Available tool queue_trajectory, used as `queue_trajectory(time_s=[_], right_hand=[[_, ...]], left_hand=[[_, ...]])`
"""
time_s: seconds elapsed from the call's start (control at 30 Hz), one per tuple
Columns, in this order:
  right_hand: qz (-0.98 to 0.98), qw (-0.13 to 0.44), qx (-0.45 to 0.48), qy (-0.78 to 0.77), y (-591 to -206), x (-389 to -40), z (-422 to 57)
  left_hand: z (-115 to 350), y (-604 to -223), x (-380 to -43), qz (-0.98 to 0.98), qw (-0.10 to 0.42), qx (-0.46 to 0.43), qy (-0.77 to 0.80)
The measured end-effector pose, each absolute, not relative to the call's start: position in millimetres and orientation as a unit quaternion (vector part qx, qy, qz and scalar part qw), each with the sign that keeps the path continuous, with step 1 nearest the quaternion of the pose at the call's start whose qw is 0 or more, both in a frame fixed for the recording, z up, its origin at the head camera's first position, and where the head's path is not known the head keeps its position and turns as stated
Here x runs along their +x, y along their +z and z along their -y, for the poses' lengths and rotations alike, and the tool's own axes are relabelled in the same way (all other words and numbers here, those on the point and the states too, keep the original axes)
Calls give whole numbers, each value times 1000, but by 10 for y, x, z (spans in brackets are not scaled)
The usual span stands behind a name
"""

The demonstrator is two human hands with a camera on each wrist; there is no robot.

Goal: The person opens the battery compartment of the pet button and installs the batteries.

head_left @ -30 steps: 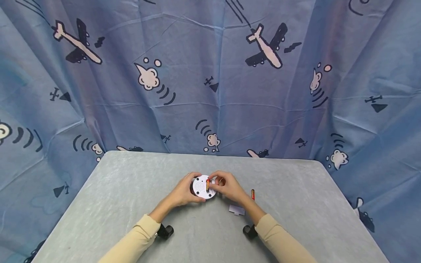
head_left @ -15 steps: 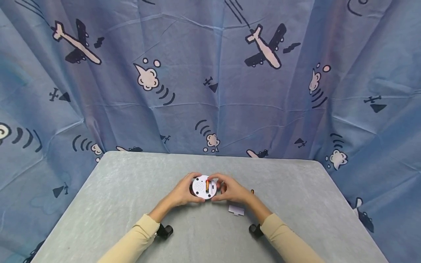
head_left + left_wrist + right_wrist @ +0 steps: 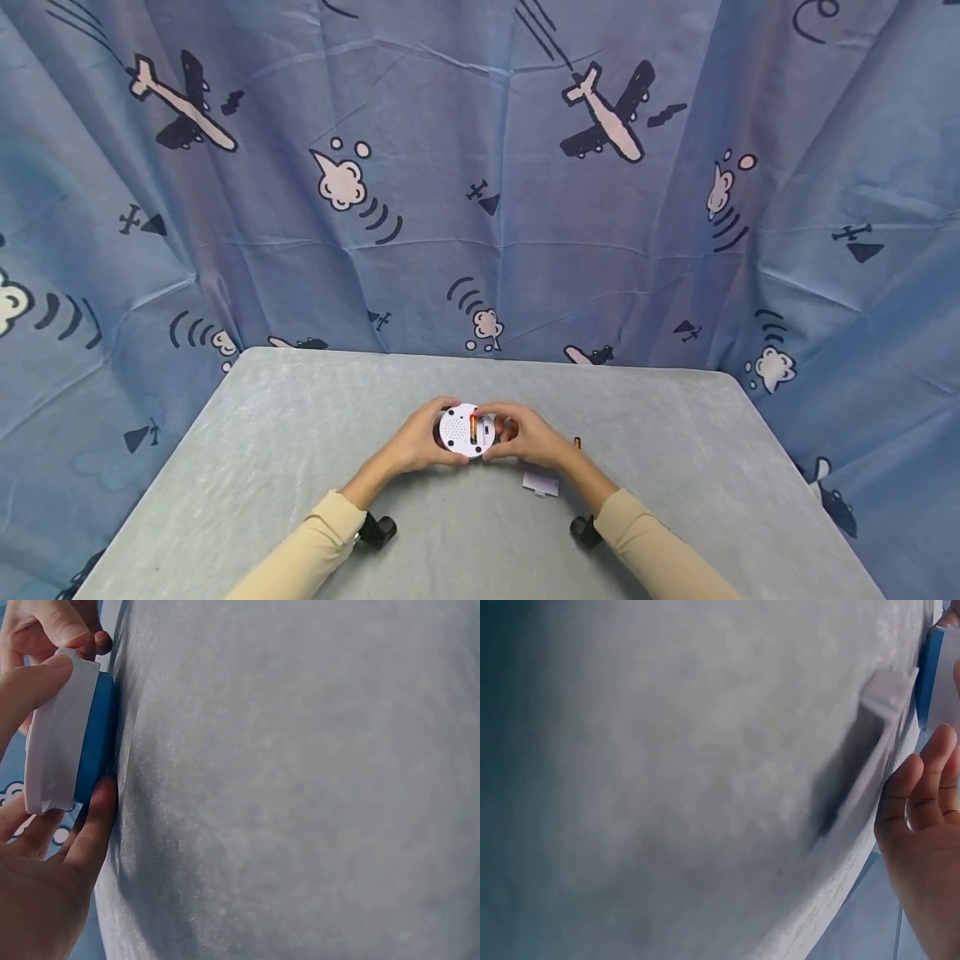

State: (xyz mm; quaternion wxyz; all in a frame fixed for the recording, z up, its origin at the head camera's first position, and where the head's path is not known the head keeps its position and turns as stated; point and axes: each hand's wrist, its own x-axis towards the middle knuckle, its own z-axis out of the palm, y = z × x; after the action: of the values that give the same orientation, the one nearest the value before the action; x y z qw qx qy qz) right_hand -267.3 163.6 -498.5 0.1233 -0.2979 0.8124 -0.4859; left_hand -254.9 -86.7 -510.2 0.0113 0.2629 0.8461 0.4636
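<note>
My left hand [image 3: 418,439] grips a round white battery-powered device [image 3: 453,432] by its left side, thumb at the near edge. Its underside faces up, with speaker holes, dark feet and a battery slot. A battery [image 3: 473,429] with a red end lies in the slot. My right hand [image 3: 531,437] holds the right side, index finger at the battery's far end and thumb at the near rim. In the left wrist view, the device's blue lower part [image 3: 97,735] shows beneath the white shell. The right wrist view shows several fingers [image 3: 930,787] loosely bent beside it.
A white battery cover [image 3: 541,484] lies on the grey tabletop [image 3: 337,400], nearer me than the right hand. Partly hidden behind the right forearm is another battery [image 3: 577,442]. A blue patterned curtain [image 3: 420,208] hangs behind the table.
A second ago the right thumb and finger were at the battery in the slot. Since then the thumb has moved down to the rim, uncovering the battery. The left hand keeps its hold.
</note>
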Motion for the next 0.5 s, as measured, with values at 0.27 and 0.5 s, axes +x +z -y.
queue_trajectory(time_s=[0.27, 0.5], right_hand=[[-825, 106, -313, -458, -4973, -2676, -1628], [-829, 105, -316, -449, -4944, -2660, -1631]], left_hand=[[863, -5089, -2548, -851, 17, 257, 457], [862, -5084, -2551, -849, 25, 255, 463]])
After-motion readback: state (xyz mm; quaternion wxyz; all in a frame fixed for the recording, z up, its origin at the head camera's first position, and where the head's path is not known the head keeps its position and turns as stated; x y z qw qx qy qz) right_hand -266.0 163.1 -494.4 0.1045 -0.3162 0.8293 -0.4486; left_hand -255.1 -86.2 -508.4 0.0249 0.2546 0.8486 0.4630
